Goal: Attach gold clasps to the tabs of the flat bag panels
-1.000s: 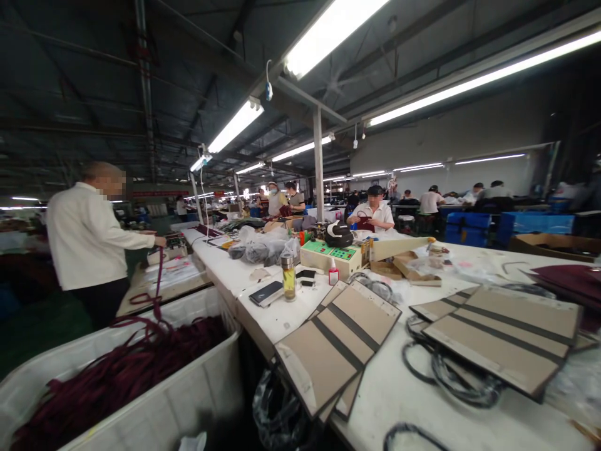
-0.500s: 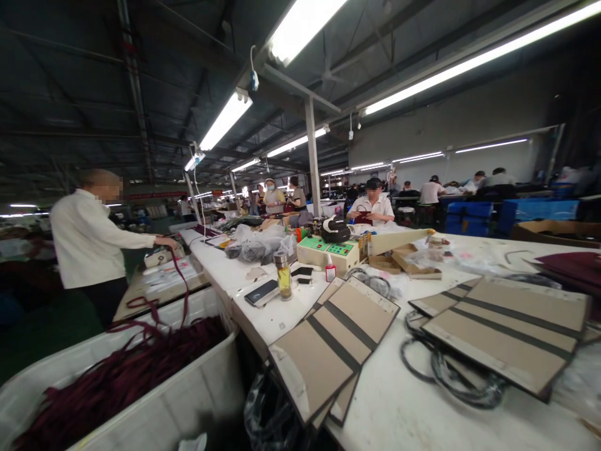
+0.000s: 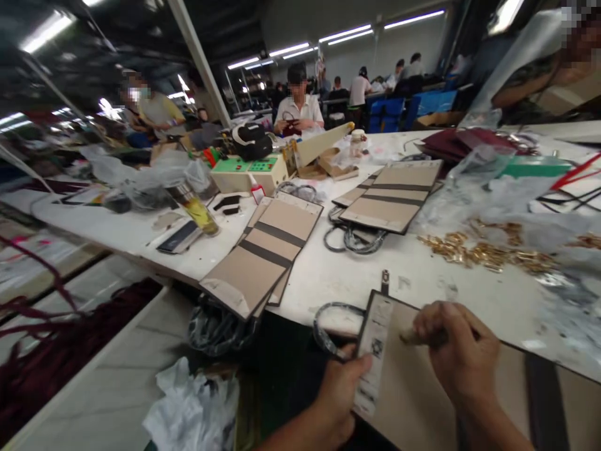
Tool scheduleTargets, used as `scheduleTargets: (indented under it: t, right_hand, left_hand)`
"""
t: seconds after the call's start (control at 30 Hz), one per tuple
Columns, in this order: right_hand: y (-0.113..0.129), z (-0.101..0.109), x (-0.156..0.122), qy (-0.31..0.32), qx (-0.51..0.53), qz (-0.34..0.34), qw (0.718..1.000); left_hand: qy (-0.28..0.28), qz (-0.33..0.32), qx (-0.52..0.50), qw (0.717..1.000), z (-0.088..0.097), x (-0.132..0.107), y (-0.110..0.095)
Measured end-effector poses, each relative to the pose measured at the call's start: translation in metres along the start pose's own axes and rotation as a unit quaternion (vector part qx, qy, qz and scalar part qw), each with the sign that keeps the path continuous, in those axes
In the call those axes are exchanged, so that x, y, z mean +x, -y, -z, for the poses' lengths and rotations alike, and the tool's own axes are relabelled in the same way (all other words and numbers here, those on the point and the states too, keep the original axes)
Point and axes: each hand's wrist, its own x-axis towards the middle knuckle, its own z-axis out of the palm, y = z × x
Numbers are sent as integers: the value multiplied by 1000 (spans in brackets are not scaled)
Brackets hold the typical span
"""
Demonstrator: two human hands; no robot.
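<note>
My left hand (image 3: 340,394) grips the near-left edge of a tan card panel (image 3: 413,388) with a white end strip and a dark stripe, thumb on top. A black cord loop (image 3: 328,326) hangs from that panel's edge beside my left fingers. My right hand (image 3: 453,354) is closed over the panel, pinching a small brass-coloured piece I cannot make out clearly. The panel rests on the white table (image 3: 357,275) at its near edge.
More tan striped panels (image 3: 265,247) (image 3: 392,194) lie farther out with black cords (image 3: 350,238). Loose brass fittings (image 3: 469,250) spread at right among clear plastic. A green-topped machine (image 3: 246,172), a bottle (image 3: 197,210), a phone (image 3: 181,237), a bin of maroon straps (image 3: 51,351) and seated people lie beyond.
The view has dropped down and swung right. Both my hands and the panel they hold have come into view at the bottom; earlier no hands showed.
</note>
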Motion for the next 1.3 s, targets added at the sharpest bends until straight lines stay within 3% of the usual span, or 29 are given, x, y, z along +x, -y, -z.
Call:
scheduleTargets:
  t: [0.07,0.27,0.43,0.53,0.67,0.8,1.03,1.13,1.3]
  right_hand:
    - [1,-3,-3,-23,41,-22,999]
    - [6,-16,3,-64,168,-115,977]
    - [-3,-26,-1,-66,182,-150,970]
    - [-8,-32,-11,-35,157,-113,981]
    - [-11,-39,-19,67,30,-51,996]
    - [-2,-50,-7,153,-104,-53,981]
    - [9,-69,10,258,-200,-57,943]
    - [9,-58,9,254,-209,-73,942]
    - [7,-47,0,204,-74,-49,975]
  left_hand:
    - [1,25,-46,999,-6,-1,-1]
    - [-10,34,-55,998,-9,-6,-18]
    - [-27,42,-52,997,-11,-4,-13]
    - [-28,48,-63,996,-11,-4,-14]
    - [-8,36,-88,995,-13,-5,-17]
    - [9,28,-101,994,-13,-5,-17]
    - [10,11,-121,993,-10,-5,-12]
    - [12,26,-128,991,-10,-4,-11]
    - [17,28,-106,994,-10,-5,-11]
